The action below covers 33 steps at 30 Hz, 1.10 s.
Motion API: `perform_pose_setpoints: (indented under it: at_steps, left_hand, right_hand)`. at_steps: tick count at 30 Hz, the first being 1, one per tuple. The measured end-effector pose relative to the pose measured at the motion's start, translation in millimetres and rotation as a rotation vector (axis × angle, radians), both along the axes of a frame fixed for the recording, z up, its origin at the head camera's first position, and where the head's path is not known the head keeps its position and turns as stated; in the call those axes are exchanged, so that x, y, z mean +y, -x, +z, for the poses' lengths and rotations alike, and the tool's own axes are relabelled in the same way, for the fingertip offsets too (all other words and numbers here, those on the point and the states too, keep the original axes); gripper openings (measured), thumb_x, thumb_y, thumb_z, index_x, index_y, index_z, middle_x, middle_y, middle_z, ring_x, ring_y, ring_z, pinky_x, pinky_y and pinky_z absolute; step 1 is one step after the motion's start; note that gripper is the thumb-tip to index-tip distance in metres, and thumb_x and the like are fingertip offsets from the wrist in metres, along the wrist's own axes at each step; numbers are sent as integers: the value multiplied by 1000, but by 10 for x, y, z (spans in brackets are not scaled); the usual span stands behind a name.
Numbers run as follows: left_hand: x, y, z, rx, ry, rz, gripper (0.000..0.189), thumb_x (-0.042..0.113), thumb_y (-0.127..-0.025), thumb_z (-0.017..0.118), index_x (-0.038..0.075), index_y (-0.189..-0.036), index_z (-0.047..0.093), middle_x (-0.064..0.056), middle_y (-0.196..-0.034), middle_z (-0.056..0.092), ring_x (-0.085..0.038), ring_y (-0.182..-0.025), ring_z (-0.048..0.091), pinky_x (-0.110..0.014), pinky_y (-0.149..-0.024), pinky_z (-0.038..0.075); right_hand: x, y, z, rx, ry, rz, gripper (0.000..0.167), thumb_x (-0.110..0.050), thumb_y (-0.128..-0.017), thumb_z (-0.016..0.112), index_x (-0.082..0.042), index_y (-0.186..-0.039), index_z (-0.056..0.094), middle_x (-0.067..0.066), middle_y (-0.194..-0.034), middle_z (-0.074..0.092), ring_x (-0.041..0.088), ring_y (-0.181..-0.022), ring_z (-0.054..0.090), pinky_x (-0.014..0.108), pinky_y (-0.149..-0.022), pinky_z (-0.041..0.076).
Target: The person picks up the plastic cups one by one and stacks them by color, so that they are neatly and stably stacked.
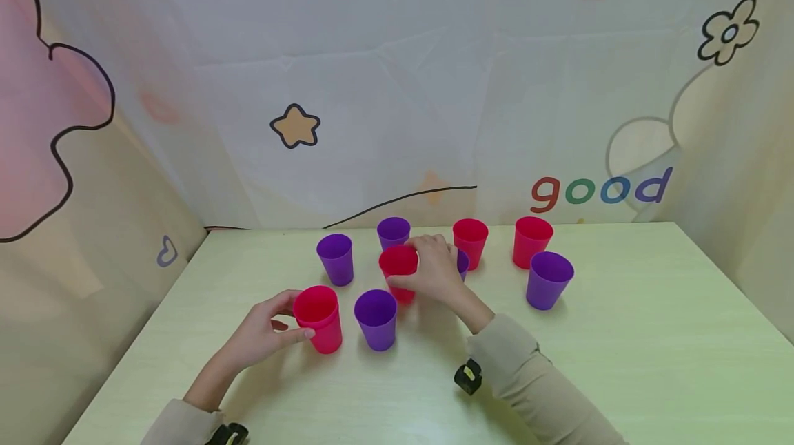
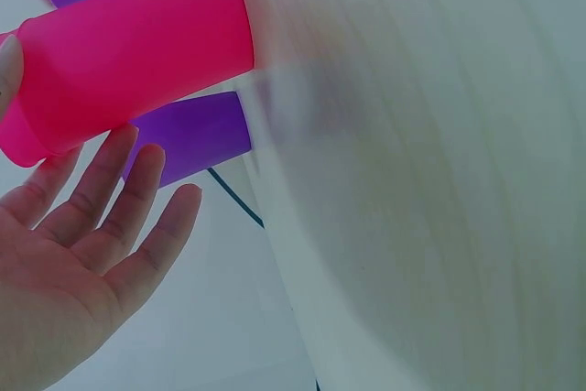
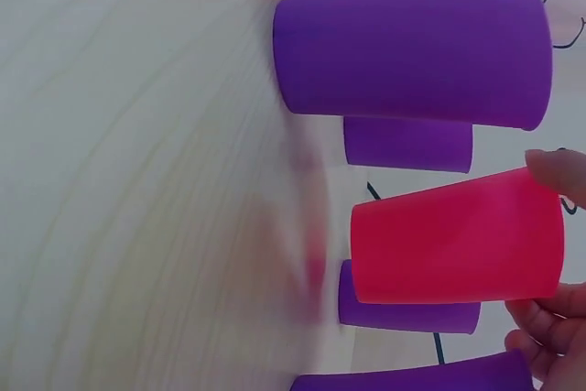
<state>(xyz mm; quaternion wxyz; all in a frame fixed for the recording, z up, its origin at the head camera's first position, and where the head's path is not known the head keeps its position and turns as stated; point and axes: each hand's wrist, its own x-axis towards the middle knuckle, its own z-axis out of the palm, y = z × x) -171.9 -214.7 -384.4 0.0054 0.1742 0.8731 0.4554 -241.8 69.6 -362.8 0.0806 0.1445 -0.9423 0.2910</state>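
My left hand holds a red cup near its rim, thumb on the front, fingers behind. A second rim line suggests two nested red cups. In the left wrist view the base of this red cup meets the table, and the fingers are spread along its side. My right hand grips another red cup by the upper part. The right wrist view shows this red cup upright, its base slightly above the table. Between the hands stands a purple cup.
Purple cups stand at the back left and back middle. Another purple cup is mostly hidden by my right hand. Two red cups and a purple cup stand rightward. A printed cloth hangs behind the table.
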Motion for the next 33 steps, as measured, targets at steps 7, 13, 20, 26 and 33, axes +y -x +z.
perform_pose_setpoints:
  at_steps: [7,13,20,26,33]
  left_hand:
    - [-7,14,-26,-10,2,9,51,17,-74,75,5,-119,53,-7,-104,62,-23,-92,56,-36,-70,47]
    - [1,2,-22,-14,-2,8,51,19,-74,76,5,-118,54,-7,-103,62,-23,-92,56,-36,-70,48]
    - [-7,7,-7,-8,10,3,51,19,-74,75,6,-118,54,-6,-104,62,-23,-92,56,-34,-69,48]
    - [-7,-3,-9,-15,0,-2,51,17,-75,75,4,-119,53,-7,-104,62,-24,-93,56,-35,-69,48]
    - [-4,7,-9,-2,8,1,51,17,-75,75,5,-119,53,-7,-104,62,-23,-92,56,-35,-70,47]
  right_hand:
    - [21,-13,-7,5,125,24,64,-29,-67,77,-2,-119,51,12,-116,52,27,-109,43,44,-87,41]
    - [38,-43,-4,-16,236,16,64,-26,-68,76,-2,-121,49,11,-116,51,25,-105,48,40,-82,47]
    - [51,-92,14,-12,298,14,63,-24,-68,76,-2,-121,50,10,-113,52,24,-99,51,37,-77,49]
    - [58,-120,40,-7,313,23,62,-24,-69,76,-1,-121,50,11,-113,53,24,-98,51,36,-78,49]
    - [66,-151,114,4,331,49,62,-24,-70,75,-2,-122,50,10,-115,53,23,-99,51,36,-79,48]
